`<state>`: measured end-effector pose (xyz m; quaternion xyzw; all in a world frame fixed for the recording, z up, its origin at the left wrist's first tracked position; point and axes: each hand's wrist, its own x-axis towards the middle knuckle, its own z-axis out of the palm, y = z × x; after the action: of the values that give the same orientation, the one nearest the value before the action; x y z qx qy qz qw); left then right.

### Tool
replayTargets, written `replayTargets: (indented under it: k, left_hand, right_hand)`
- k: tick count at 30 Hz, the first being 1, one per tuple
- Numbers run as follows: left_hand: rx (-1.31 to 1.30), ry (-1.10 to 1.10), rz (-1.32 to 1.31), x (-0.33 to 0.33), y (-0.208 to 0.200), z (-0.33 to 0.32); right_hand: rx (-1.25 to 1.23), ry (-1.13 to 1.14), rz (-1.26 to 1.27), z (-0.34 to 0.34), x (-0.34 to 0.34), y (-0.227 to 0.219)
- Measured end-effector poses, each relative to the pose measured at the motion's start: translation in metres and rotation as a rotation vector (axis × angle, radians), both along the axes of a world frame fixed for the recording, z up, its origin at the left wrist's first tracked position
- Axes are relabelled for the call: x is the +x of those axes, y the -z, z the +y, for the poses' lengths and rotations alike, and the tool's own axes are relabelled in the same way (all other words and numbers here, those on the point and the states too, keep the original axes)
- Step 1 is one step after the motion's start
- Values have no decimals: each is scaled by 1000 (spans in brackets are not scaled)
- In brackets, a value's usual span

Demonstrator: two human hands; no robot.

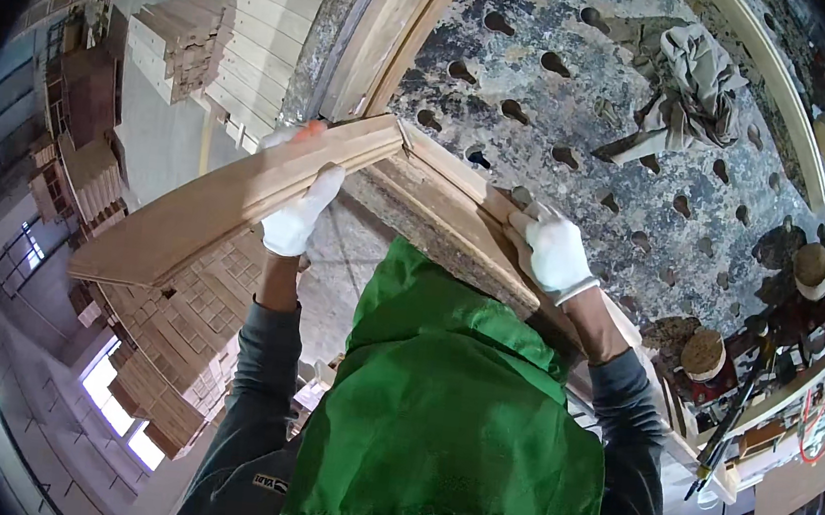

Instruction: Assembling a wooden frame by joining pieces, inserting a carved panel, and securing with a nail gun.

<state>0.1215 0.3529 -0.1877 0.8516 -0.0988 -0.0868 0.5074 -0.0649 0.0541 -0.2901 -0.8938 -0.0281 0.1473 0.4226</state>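
Observation:
My left hand [303,214], in a white glove, grips the lower edge of a long pale wooden board [227,200], which slants down to the left past the bench edge. My right hand [551,247], also gloved, has its fingers curled over a wooden rail [459,194]. Board and rail meet at an angled corner ahead of me, where a small pin-like piece sticks up. Just behind the board, something white and orange [310,130] is partly hidden; I cannot make out what it is. A green apron [456,413] covers my front below the rail.
Beneath the rail lies a worn metal bench top [540,100] with keyhole-shaped holes. It bears a crumpled grey cloth [697,81]. Round wooden-faced clamps [704,354] line the right side. Stacked timber [195,29] stands at far left, with more wooden pieces [184,324] lower down.

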Motion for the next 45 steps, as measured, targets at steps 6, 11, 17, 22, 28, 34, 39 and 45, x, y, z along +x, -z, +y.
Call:
replayTargets:
  k: [6,11,17,22,28,34,39,45]
  left_hand:
    - [10,-14,11,-5,-8,-16]
    - [-76,-191,364,-20,-27,-39]
    - [163,61,-95,-17,-5,-18]
    - [137,79,-101,-6,3,-8]
    - [-30,39,7,-7,-6,-14]
    - [70,15,3,-2,-6,-6]
    - [73,18,18,2,10,7]
    - [87,8,-37,-2,19,11]
  right_hand:
    - [9,6,-17,1,-1,5]
    - [65,24,-50,3,-2,10]
    - [81,44,-111,6,0,14]
    - [108,49,-83,6,1,11]
    - [20,2,-86,14,13,9]
    - [-5,3,-85,23,26,10]
    - [20,67,-92,24,24,10]
    - [88,79,-72,21,22,10]
